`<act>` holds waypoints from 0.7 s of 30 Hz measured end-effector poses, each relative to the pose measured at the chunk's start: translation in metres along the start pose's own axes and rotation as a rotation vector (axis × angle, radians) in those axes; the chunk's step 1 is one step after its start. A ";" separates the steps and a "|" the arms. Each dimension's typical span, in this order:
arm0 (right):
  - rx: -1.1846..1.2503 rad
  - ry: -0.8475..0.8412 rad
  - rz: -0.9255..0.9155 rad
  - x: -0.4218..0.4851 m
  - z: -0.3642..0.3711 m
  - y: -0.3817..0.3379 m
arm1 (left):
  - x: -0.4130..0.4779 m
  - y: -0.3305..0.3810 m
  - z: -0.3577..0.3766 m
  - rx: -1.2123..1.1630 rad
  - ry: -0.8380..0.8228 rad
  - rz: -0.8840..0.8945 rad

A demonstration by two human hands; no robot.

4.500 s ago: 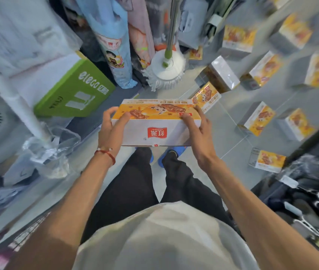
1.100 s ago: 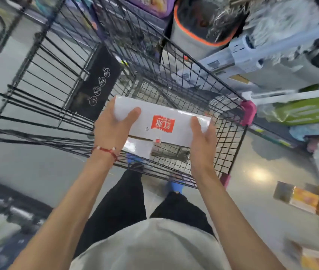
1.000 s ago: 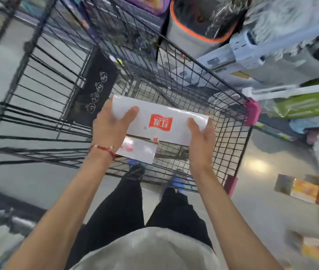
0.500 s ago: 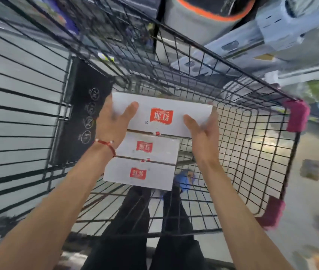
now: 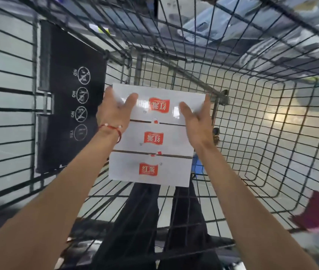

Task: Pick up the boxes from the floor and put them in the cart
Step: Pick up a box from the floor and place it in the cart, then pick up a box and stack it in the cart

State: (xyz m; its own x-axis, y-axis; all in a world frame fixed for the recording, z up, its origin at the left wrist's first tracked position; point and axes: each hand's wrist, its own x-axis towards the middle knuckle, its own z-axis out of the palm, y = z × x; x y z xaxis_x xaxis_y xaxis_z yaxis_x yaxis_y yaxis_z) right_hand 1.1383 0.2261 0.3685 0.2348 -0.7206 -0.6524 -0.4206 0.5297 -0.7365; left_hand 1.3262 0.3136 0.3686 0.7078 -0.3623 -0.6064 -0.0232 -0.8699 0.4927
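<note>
Both hands are reaching down into the cart [image 5: 252,117], setting a white box [image 5: 158,104] at the far end of a row. The left hand [image 5: 113,112] is cupping the box's left end, thumb lying over the top face; the right hand [image 5: 195,117] is flanking the right end with fingers loosening, so the grip is looking half spread rather than pressed tight. Whether the box is resting fully on the wire floor is hard to tell. Two more boxes [image 5: 150,152] are lying edge to edge just nearer the person, probably lined up this way to save room. A black sign [image 5: 69,106] is hanging on the cart's left wall.
</note>
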 end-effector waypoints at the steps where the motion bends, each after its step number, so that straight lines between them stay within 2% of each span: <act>1: -0.002 0.002 -0.001 0.002 0.001 0.001 | 0.001 0.000 0.001 0.024 -0.007 -0.009; 9: -0.052 -0.028 -0.020 0.003 0.000 0.002 | 0.000 -0.007 0.006 -0.021 -0.016 -0.030; 17: -0.068 -0.026 -0.006 0.004 0.002 0.011 | -0.002 -0.016 0.004 -0.108 -0.098 -0.071; 21: -0.080 -0.097 0.028 -0.001 -0.002 0.007 | -0.005 -0.012 0.003 -0.096 -0.105 -0.085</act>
State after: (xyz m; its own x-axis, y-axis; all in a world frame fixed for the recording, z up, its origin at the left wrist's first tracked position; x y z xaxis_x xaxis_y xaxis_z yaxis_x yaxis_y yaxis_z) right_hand 1.1332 0.2296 0.3646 0.3045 -0.6572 -0.6895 -0.4958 0.5088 -0.7038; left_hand 1.3206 0.3252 0.3637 0.6262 -0.3259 -0.7082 0.1049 -0.8650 0.4908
